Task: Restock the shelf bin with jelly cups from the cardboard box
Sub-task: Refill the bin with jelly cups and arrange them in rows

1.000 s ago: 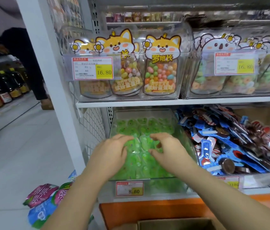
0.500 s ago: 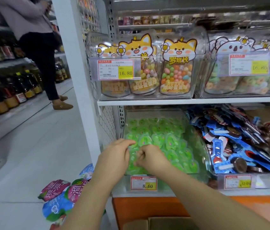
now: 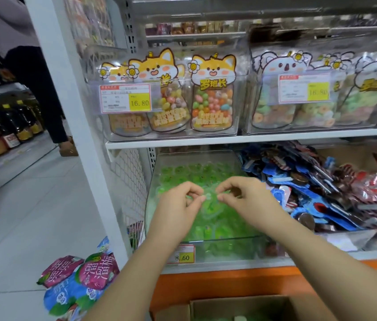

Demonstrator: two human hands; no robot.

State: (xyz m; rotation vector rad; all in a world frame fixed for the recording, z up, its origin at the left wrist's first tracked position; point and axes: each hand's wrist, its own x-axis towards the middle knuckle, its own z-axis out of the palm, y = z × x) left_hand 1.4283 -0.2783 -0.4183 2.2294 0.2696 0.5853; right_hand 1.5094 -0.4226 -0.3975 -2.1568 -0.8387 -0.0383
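A clear plastic shelf bin (image 3: 226, 239) on the lower shelf holds several green jelly cups (image 3: 215, 225). Both my hands hover over the middle of the bin. My left hand (image 3: 178, 205) and my right hand (image 3: 245, 198) have curled fingers, and together they pinch one green jelly cup (image 3: 209, 198) between their fingertips. An open cardboard box (image 3: 240, 306) sits at the bottom edge of the view, under my arms.
A bin of blue and red snack packets (image 3: 317, 188) stands right of the jelly bin. Candy jars (image 3: 210, 98) fill the shelf above. Snack bags (image 3: 78, 283) lie on the floor at left. A person (image 3: 32, 84) stands in the aisle at far left.
My hands went from lying flat on the jelly cups to curling together and lifting one cup by its edges. The view shifted slightly left, then back.
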